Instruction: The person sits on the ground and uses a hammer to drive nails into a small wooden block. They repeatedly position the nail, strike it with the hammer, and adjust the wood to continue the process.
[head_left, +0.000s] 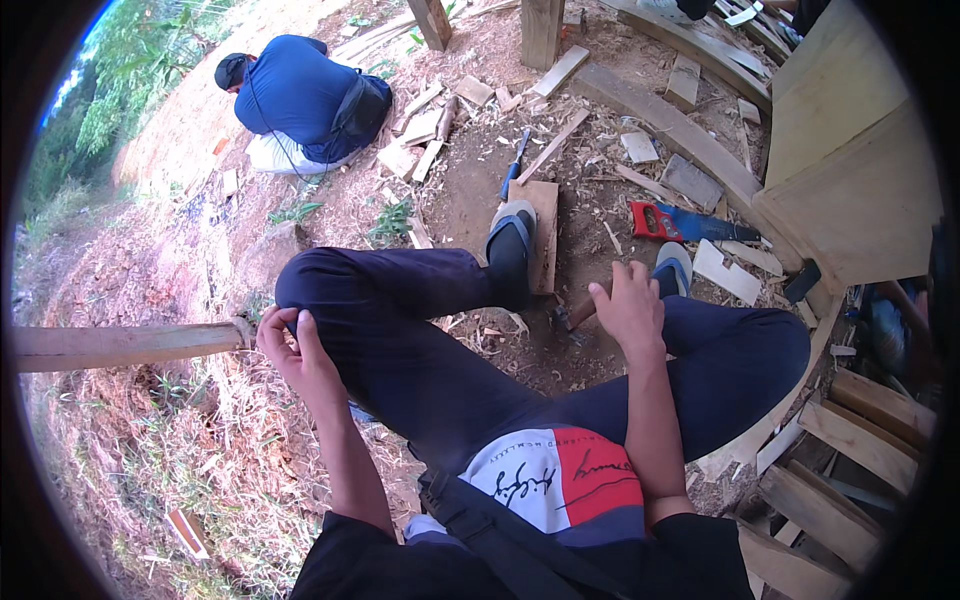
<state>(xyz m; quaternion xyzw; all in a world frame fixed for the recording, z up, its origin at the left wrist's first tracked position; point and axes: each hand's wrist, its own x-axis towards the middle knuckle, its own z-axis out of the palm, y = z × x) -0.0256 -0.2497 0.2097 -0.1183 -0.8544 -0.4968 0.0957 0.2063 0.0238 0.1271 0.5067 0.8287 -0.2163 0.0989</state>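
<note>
My left hand rests at my left knee. Its thumb and fingers are curled together in a pinch, and a small dark bit shows between them; I cannot tell whether it is trouser cloth. Over my lower right leg is my right hand, fingers stretched and thumb apart, holding nothing visible. Just left of it, a hammer lies on the dirt, its handle partly hidden by the hand. A flat wooden board lies beside and partly under my left sandal. Beyond the board is a chisel with a blue handle.
A handsaw with a red handle lies right of my feet. Wood offcuts and shavings litter the ground. A long beam and a plywood panel bound the right. Another person crouches at far left. A pole extends leftward.
</note>
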